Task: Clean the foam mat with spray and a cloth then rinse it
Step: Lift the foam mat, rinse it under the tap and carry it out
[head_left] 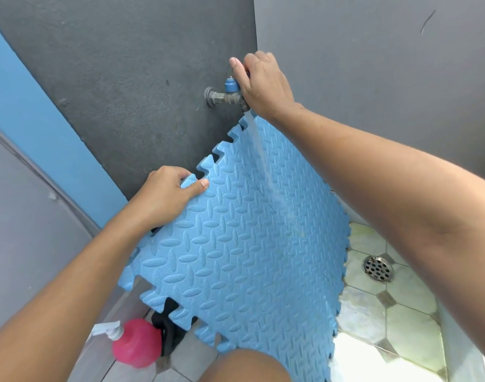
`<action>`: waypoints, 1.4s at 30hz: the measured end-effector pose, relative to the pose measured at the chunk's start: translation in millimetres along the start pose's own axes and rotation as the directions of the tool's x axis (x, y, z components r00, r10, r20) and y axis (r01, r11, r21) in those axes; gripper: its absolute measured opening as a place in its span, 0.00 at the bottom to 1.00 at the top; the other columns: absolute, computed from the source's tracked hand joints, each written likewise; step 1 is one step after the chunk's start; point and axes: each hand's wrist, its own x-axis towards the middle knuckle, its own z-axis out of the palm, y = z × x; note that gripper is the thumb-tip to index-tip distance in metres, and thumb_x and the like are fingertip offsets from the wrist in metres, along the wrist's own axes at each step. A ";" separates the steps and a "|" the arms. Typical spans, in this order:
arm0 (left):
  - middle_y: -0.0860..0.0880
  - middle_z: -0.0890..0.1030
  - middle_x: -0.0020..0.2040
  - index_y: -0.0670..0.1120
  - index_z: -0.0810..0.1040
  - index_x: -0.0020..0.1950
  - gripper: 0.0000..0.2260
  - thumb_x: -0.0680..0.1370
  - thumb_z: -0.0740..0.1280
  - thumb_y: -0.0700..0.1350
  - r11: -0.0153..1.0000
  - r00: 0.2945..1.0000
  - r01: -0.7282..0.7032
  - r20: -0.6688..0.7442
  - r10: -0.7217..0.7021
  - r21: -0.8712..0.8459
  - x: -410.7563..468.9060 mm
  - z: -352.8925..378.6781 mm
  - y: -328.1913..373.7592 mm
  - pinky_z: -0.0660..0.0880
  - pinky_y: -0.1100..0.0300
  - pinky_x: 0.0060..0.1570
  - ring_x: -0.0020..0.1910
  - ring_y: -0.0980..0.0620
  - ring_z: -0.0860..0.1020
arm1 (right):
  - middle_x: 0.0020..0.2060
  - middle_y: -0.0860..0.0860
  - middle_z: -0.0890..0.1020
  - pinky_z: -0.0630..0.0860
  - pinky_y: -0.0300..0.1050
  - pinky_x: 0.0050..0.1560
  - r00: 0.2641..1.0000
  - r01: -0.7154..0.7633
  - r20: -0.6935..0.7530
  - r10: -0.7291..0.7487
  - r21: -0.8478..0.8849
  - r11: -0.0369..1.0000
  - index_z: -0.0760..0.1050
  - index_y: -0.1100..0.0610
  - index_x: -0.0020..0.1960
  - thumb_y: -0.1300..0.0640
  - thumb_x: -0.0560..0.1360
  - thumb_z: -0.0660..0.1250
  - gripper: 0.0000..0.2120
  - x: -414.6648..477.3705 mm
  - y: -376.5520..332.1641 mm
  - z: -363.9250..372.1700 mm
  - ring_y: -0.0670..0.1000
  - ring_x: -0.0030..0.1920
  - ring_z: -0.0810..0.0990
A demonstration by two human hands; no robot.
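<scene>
A blue foam mat (244, 244) with puzzle edges and a raised diamond pattern stands tilted under a wall tap (227, 95). Water (266, 166) pours from the spout and runs down the mat's face. My left hand (167, 193) grips the mat's upper left edge, thumb on the front. My right hand (263, 84) is closed around the tap's handle, which it mostly hides. A pink spray bottle (136, 343) with a white trigger stands on the floor at lower left. Next to the bottle, a dark cloth (168, 334) lies partly behind the mat.
A round metal floor drain (378, 268) sits in the wet tiled floor (406, 332) to the right of the mat. Dark grey walls meet in a corner behind the tap. A knee (244, 366) shows at the bottom edge.
</scene>
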 end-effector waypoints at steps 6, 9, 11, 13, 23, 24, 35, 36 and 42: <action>0.45 0.79 0.31 0.41 0.83 0.47 0.24 0.82 0.61 0.60 0.999 1.000 0.020 -0.006 -0.020 -0.049 -2.0 2.2 6.9 0.75 0.61 0.30 0.25 0.52 0.74 | 0.75 0.41 0.67 0.61 0.46 0.77 0.961 -0.162 -0.130 0.243 0.445 0.881 0.67 0.52 0.78 0.45 0.85 0.56 0.24 -55.9 36.1 23.9 0.49 0.78 0.64; 0.49 0.68 0.26 0.40 0.83 0.45 0.25 0.83 0.60 0.59 0.997 0.999 0.043 -0.004 -0.044 -0.070 0.2 2.3 8.4 0.61 0.69 0.21 0.19 0.58 0.61 | 0.83 0.49 0.60 0.52 0.56 0.82 0.817 -0.560 0.132 0.561 0.414 0.718 0.54 0.54 0.84 0.44 0.85 0.53 0.30 -105.6 59.9 66.0 0.51 0.83 0.54; 0.42 0.72 0.28 0.37 0.82 0.47 0.26 0.83 0.60 0.60 0.994 0.999 0.049 0.009 -0.048 -0.097 1.4 2.2 7.4 0.65 0.65 0.25 0.23 0.55 0.65 | 0.84 0.50 0.56 0.48 0.59 0.82 0.725 -0.688 0.266 0.635 0.327 0.648 0.52 0.54 0.85 0.43 0.86 0.51 0.31 -126.2 51.6 87.2 0.53 0.84 0.51; 0.41 0.73 0.30 0.33 0.78 0.48 0.28 0.83 0.59 0.59 0.995 0.998 0.055 0.000 -0.056 -0.078 2.9 4.5 7.1 0.66 0.61 0.29 0.27 0.51 0.67 | 0.84 0.52 0.54 0.45 0.58 0.83 0.730 -0.683 0.281 0.624 0.350 0.641 0.51 0.55 0.85 0.44 0.87 0.50 0.30 -139.1 19.9 94.5 0.54 0.84 0.50; 0.38 0.75 0.35 0.32 0.78 0.48 0.26 0.83 0.60 0.56 0.999 0.997 0.045 -0.071 -0.044 0.021 7.1 9.0 6.5 0.66 0.55 0.35 0.35 0.48 0.71 | 0.85 0.52 0.46 0.38 0.53 0.83 0.979 -0.163 0.176 0.101 0.388 0.907 0.43 0.58 0.84 0.38 0.85 0.49 0.37 -339.8 -65.6 89.3 0.52 0.85 0.41; 0.40 0.74 0.34 0.32 0.78 0.47 0.26 0.83 0.60 0.56 0.999 0.997 0.041 -0.071 -0.038 0.031 5.9 9.9 6.2 0.65 0.55 0.35 0.34 0.48 0.70 | 0.85 0.51 0.46 0.38 0.54 0.83 0.972 -0.199 0.190 0.137 0.359 0.912 0.43 0.58 0.84 0.37 0.84 0.48 0.38 -356.3 -40.0 97.2 0.52 0.85 0.41; 0.45 0.71 0.30 0.39 0.80 0.42 0.24 0.83 0.60 0.58 1.000 0.999 0.022 -0.043 -0.021 0.022 2.5 7.8 5.3 0.67 0.57 0.32 0.29 0.50 0.67 | 0.85 0.47 0.46 0.35 0.61 0.81 0.636 -0.771 0.287 0.717 0.272 0.575 0.46 0.49 0.85 0.44 0.87 0.48 0.29 -299.5 71.6 109.9 0.49 0.84 0.41; 0.45 0.71 0.29 0.42 0.81 0.40 0.23 0.83 0.60 0.58 1.000 0.999 0.018 -0.038 -0.017 0.018 2.0 7.3 5.4 0.67 0.57 0.32 0.28 0.51 0.67 | 0.85 0.48 0.47 0.35 0.61 0.82 0.671 -0.741 0.282 0.686 0.295 0.604 0.47 0.48 0.85 0.42 0.87 0.48 0.29 -282.4 66.5 106.5 0.49 0.84 0.41; 0.36 0.75 0.30 0.48 0.83 0.42 0.20 0.83 0.60 0.58 0.999 0.999 -0.019 -0.030 0.021 0.047 1.5 6.9 7.7 0.67 0.59 0.32 0.28 0.50 0.71 | 0.85 0.52 0.51 0.46 0.66 0.82 0.813 -0.566 0.287 0.506 0.184 0.804 0.46 0.46 0.85 0.34 0.81 0.39 0.35 -156.1 59.3 120.6 0.56 0.85 0.46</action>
